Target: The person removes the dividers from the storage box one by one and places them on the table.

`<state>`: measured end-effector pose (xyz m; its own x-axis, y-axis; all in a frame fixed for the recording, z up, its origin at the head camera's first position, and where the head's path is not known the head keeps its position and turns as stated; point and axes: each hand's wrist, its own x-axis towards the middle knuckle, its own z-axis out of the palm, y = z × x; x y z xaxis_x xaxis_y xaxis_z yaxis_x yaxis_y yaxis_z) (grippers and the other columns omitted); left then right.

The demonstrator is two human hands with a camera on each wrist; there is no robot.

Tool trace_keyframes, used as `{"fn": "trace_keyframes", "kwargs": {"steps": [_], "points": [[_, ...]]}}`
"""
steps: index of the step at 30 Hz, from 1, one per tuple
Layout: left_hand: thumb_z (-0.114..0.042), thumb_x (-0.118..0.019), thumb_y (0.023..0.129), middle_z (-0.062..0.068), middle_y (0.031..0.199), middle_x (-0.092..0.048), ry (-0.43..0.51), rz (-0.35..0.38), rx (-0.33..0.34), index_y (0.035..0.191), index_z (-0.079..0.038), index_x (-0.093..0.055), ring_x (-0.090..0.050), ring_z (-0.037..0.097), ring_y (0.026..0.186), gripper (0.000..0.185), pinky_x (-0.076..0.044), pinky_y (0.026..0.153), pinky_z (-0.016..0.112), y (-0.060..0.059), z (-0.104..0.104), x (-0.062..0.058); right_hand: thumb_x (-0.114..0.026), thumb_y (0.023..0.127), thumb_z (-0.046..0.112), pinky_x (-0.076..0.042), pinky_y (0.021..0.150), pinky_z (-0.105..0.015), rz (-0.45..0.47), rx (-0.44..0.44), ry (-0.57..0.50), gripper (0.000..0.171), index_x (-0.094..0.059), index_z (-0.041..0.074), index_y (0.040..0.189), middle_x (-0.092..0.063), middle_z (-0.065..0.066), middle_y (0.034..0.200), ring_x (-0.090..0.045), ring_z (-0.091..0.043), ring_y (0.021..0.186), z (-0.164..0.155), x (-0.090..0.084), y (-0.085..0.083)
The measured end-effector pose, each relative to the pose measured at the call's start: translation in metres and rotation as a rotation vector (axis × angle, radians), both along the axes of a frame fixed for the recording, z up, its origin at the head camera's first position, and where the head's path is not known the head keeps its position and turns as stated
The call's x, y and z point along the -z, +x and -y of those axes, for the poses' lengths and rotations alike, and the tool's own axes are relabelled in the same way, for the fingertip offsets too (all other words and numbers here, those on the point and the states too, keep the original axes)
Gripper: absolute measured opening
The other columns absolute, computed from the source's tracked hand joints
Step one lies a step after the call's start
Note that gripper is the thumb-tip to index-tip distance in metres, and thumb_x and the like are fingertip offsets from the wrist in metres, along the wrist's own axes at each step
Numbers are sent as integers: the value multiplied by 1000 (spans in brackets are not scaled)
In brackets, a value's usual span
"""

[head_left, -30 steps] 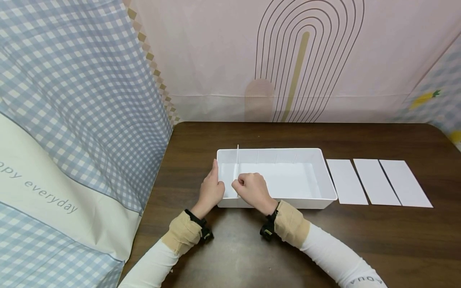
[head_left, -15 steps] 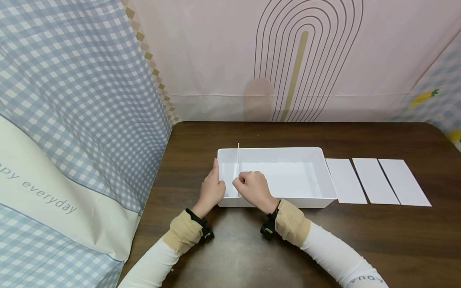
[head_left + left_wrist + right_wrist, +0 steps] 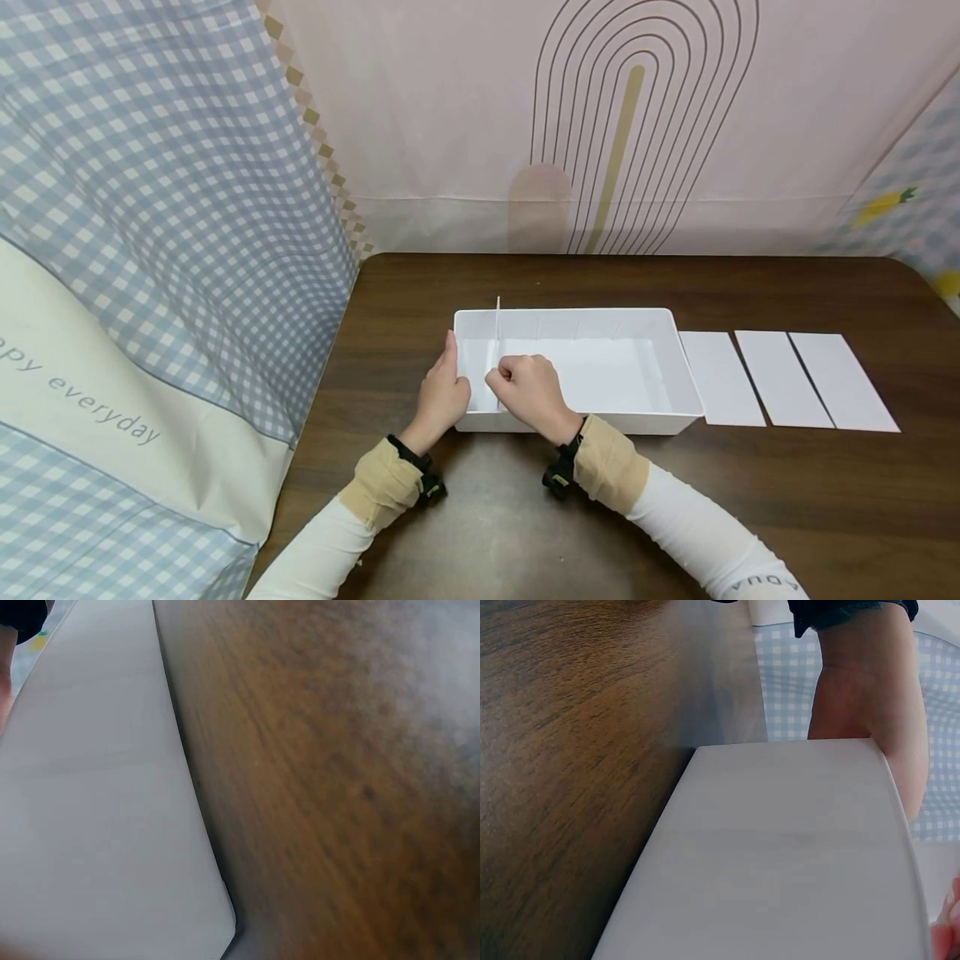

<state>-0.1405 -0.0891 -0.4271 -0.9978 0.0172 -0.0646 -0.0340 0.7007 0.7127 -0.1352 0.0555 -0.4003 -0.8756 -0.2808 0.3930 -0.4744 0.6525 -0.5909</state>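
a thin white divider stands upright near the left end of a white box at the table's middle, pinched in the curled fingers of the right hand. the left hand lies with straight fingers against the box's left wall, seemingly to brace it. three spare panels lie flat just right of the box.
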Motion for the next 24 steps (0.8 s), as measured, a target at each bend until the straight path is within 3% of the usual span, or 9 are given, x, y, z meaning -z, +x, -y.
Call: {"fn": "trace_keyframes", "kwargs": {"steps": [24], "points": [[-2,-39,80,14,142,-28,-7,1,-10,143,-7,-11,-22,15,45,68,-27,45,26,0,-1,-1,-49,70,6,-14,41,-18,16,27,6,35,-30,15,42,-20,10,42,-17,-5,42,0,-10,-1]]}}
